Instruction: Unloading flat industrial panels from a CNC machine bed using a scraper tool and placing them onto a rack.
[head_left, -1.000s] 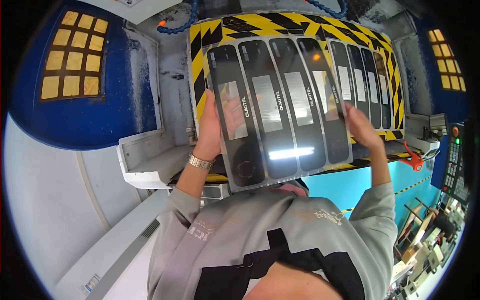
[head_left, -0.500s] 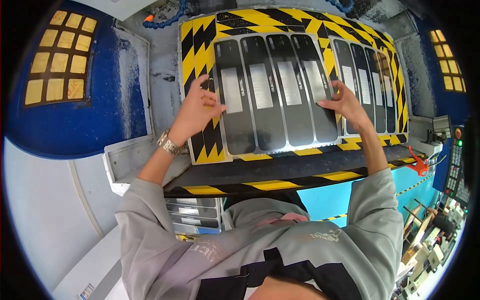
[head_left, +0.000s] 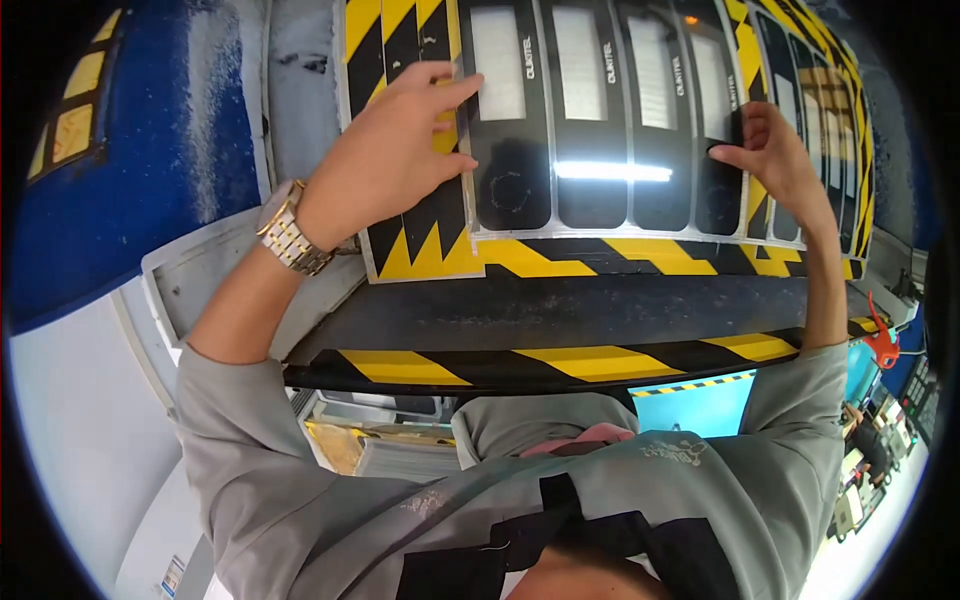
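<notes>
A flat sheet of several long black panels (head_left: 512, 180), each with a pale rectangular window, lies on a bed edged with yellow-and-black striped tape (head_left: 640, 257). My left hand (head_left: 385, 150) is at the sheet's left edge, index finger and thumb tips on its border, the other fingers curled. At the right edge my right hand (head_left: 780, 160) has its thumb over the outermost panel and its fingers bent by the border. Between them the two hands hold the sheet by its sides. Whether any fingertip reaches under it is hidden.
A similar panel sheet (head_left: 785, 90) lies to the right. A striped front ledge (head_left: 590, 365) crosses before my body. Blue machine walls (head_left: 190, 130) flank the bed. A red-orange nozzle-like tool (head_left: 882, 345) hangs at right. Stacked sheets (head_left: 400, 458) sit below the ledge at left.
The view has shifted closer, so the bed and sheet look larger and higher in the picture. Both hands stay at the sheet's left and right edges.
</notes>
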